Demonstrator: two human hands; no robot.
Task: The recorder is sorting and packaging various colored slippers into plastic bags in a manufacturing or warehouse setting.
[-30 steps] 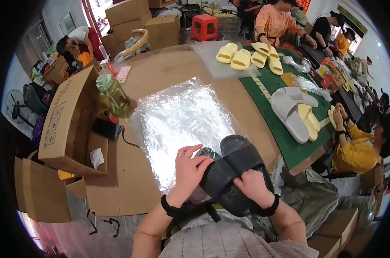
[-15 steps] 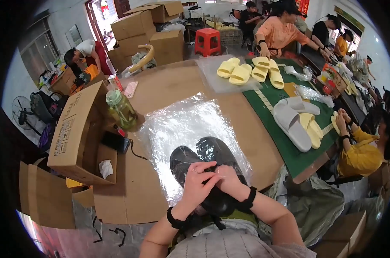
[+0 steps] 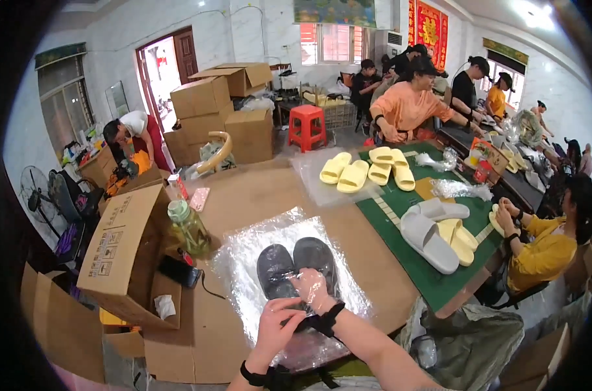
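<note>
A pair of dark grey slippers [image 3: 296, 267] lies side by side on a crinkled clear plastic sheet [image 3: 244, 260] spread over the brown bench [image 3: 270, 192], toes pointing away from the person. Their heel ends are hidden under both hands. The right hand [image 3: 312, 287] is closed over the heel of the right slipper, and film seems to wrap its fingers, though glare makes this hard to tell. The left hand [image 3: 276, 329] pinches the plastic just below; what its fingertips hold is hard to make out. Left of the sheet stand a green-capped bottle [image 3: 188, 228] and an open cardboard box [image 3: 123, 247]. Farther right, yellow slippers [image 3: 368, 171] and grey slippers [image 3: 429, 231] rest on a green mat [image 3: 426, 274].
</note>
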